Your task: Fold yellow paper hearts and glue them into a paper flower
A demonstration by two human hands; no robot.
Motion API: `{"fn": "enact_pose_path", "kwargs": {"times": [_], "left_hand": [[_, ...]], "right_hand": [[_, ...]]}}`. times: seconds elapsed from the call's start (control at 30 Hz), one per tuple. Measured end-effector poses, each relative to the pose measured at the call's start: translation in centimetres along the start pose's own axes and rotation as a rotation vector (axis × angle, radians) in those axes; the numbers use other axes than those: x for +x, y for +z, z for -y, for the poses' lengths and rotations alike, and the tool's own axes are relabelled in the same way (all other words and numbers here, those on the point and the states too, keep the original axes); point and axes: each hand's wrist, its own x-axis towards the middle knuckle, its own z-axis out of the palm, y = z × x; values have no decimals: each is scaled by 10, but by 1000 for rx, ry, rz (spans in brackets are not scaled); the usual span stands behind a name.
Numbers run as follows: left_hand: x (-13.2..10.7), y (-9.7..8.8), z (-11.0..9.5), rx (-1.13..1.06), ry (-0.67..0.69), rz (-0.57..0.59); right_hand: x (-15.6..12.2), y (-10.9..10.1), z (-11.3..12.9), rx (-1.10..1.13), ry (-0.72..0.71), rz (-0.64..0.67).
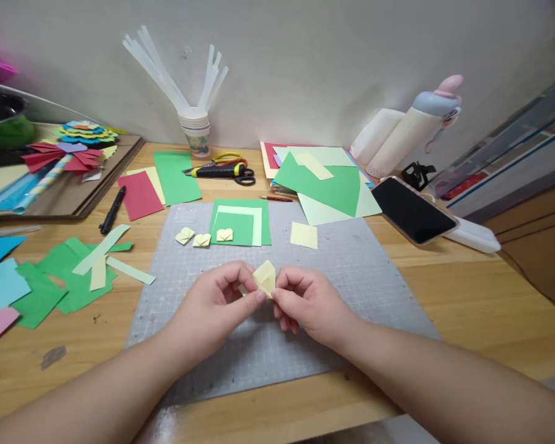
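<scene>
A small pale yellow piece of folded paper (264, 277) is held up between both hands, above the grey cutting mat (351, 296). My left hand (222, 302) pinches its lower left side with thumb and fingers. My right hand (308, 302) grips its lower right corner, the other fingers curled beneath. Beyond the hands lie several small folded yellow paper hearts, one heart (224, 235) resting on stacked green paper squares (264, 225). A flat yellow paper square (304, 235) lies on the mat to the right of them.
Green scraps (41, 296) spread over the wooden table at left, near a black pen (113, 211). At the back stand paper cups (195, 132) with white sticks, beside a yellow-black cutter (217, 171) and scissors. Coloured sheets (326, 185), a phone (414, 209) and a bottle (411, 132) sit at right.
</scene>
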Motion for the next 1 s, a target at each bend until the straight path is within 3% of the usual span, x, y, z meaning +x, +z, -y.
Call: {"fn": "enact_pose_path", "kwargs": {"times": [0.27, 0.6, 0.7, 0.8, 1.0], "left_hand": [[0, 2, -3, -120, -148, -69], [0, 0, 0, -186, -31, -106], [-1, -2, -1, -222, -21, -101], [0, -4, -1, -249, 1, -167], [-1, -4, -3, -343, 20, -206]], "right_hand": [[-2, 1, -2, -21, -34, 26], [-4, 8, 5, 41, 3, 42], [-3, 11, 14, 62, -8, 8], [-2, 14, 20, 147, 9, -36], [3, 30, 11, 275, 76, 6]]}}
